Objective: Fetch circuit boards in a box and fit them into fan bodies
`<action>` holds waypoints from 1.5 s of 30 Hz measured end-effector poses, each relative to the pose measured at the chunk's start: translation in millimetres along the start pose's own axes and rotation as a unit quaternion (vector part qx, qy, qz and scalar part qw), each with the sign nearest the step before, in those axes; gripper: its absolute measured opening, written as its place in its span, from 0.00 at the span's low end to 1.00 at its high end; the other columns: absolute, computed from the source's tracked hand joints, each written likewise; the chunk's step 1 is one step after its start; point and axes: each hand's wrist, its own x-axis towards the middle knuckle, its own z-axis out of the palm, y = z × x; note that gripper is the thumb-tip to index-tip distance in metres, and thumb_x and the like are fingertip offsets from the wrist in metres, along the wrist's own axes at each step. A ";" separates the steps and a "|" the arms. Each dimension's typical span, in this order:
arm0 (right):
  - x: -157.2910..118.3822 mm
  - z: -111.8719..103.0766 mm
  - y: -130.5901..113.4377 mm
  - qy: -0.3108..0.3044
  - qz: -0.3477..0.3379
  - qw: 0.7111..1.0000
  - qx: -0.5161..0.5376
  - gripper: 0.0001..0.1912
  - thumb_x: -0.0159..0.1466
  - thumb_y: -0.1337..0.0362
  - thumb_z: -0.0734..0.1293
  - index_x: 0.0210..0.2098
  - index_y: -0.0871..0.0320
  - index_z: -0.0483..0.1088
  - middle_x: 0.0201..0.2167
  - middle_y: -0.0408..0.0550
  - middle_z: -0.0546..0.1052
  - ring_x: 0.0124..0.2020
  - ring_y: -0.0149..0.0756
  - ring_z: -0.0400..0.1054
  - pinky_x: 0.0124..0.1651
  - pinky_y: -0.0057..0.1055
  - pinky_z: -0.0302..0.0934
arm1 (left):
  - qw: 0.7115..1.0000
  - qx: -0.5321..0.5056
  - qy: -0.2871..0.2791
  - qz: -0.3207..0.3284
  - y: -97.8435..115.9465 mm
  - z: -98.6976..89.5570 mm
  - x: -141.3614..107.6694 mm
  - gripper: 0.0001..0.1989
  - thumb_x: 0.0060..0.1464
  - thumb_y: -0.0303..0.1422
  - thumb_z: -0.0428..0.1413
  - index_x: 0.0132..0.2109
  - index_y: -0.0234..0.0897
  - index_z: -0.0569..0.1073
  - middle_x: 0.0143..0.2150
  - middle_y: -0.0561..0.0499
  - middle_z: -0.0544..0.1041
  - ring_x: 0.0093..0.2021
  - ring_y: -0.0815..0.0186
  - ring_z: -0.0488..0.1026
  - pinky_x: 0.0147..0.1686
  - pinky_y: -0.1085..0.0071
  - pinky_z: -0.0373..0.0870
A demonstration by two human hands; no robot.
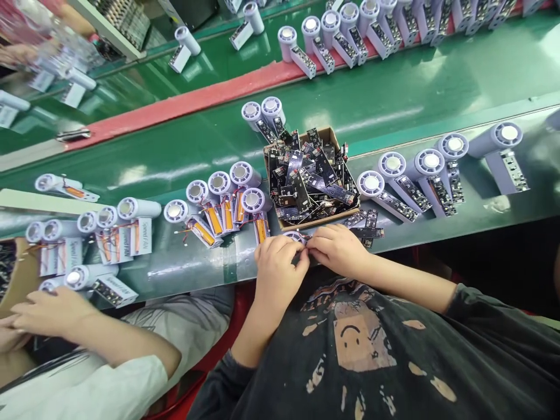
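Note:
Just in front of the cardboard box, my two hands meet at the bench edge over a lavender handheld fan (294,235), mostly hidden by my fingers. My left hand (280,265) is closed around it. The fingertips of my right hand (336,248) are pinched together at the fan's right side; what they grip is too small to make out. Black circuit boards (326,166) are heaped in the box (321,219) beyond my hands. A few loose boards (371,226) lie beside my right hand. Fan bodies with orange batteries (212,219) stand left of the box.
Right of the box stand several fans with boards fitted (406,195). Across the green belt (196,128), a red rail (188,105) runs below another row of fans (345,44). At left, a co-worker's hand (56,312) is near more fans and another box (21,274).

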 end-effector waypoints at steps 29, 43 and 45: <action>5.0 -4.7 -3.1 -0.003 0.037 0.999 0.037 0.06 0.66 0.65 0.66 0.36 0.57 0.76 0.31 0.45 0.76 0.34 0.34 0.65 0.36 0.32 0.50 | 0.998 -0.001 0.058 0.011 -0.1 10.6 -11.4 0.07 0.60 0.32 0.56 0.33 0.39 0.75 0.33 0.49 0.73 0.39 0.60 0.69 0.45 0.60 0.63; 3.7 -3.2 -9.4 -0.021 0.034 0.998 -0.044 0.09 0.67 0.63 0.64 0.35 0.57 0.76 0.30 0.45 0.74 0.33 0.34 0.63 0.36 0.34 0.45 | 0.981 -0.065 -0.123 -0.137 13.9 -41.2 95.2 0.26 0.57 0.50 0.51 0.18 0.39 0.63 0.15 0.54 0.64 0.19 0.69 0.59 0.23 0.70 0.52; 3.4 -2.7 -9.8 -0.015 0.034 0.998 -0.052 0.08 0.67 0.63 0.64 0.35 0.56 0.76 0.31 0.45 0.74 0.33 0.34 0.62 0.36 0.34 0.46 | 0.980 -0.038 -0.136 -0.142 21.3 -41.0 102.2 0.25 0.54 0.47 0.54 0.17 0.39 0.59 0.14 0.56 0.60 0.19 0.70 0.55 0.22 0.70 0.48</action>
